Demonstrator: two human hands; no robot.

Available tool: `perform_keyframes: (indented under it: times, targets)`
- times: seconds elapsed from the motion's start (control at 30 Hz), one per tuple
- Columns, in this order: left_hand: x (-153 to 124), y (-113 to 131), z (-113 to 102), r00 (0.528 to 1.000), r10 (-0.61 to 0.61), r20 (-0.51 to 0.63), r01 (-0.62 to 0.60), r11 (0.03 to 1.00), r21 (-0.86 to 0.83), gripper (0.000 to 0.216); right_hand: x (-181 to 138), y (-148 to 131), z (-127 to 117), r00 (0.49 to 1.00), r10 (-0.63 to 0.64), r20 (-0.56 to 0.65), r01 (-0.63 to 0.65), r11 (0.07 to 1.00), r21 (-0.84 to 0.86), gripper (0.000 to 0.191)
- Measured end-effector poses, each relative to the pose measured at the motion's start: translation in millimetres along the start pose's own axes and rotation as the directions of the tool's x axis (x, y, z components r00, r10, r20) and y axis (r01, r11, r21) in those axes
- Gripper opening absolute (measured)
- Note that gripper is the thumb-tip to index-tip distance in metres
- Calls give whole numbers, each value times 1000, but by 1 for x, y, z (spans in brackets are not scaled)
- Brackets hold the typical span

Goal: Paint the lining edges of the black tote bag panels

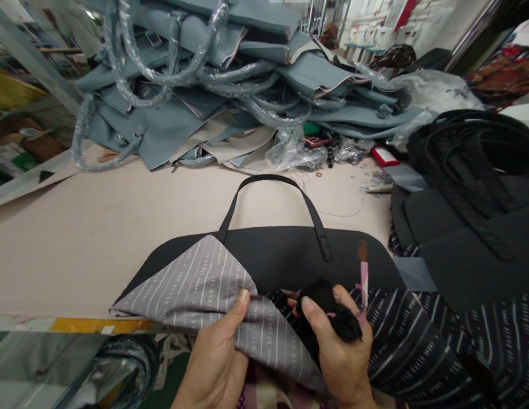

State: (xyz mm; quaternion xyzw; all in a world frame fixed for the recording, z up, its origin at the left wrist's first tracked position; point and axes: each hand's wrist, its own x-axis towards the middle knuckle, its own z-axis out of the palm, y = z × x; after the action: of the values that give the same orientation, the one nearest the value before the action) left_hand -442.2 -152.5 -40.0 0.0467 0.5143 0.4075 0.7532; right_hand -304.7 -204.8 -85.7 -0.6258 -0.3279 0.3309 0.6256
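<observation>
A black bag panel point(285, 253) with a looped black handle point(273, 182) lies flat at the table's near edge. Its grey striped lining point(196, 284) is folded back over the left side. My left hand point(217, 355) pinches the lining's edge, thumb on top. My right hand point(336, 346) is closed around a small black tool or wad point(332, 312) with a pink handle point(364, 287) sticking up beside it. Dark striped lining point(417, 346) spreads to the right.
A heap of blue-grey bags point(213, 74) with plastic-wrapped handles fills the back of the pinkish table point(76, 238). Black bags point(473, 199) pile at the right. Small hardware and a red box point(383, 156) lie behind the panel.
</observation>
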Motion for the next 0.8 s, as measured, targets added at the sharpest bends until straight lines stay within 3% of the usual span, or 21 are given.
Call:
perform_keyframes:
  times: [0.37,0.8]
  targets:
    - [-2,1,4,1000,-9,-26,9,1000,9,21,0,-2,2,998,-58,-31,57,998,-24,23]
    - [-5,1,3,999,-22,45,23,999,-32,32,2,-9,5,989,-146,-26,143,985,-96,27]
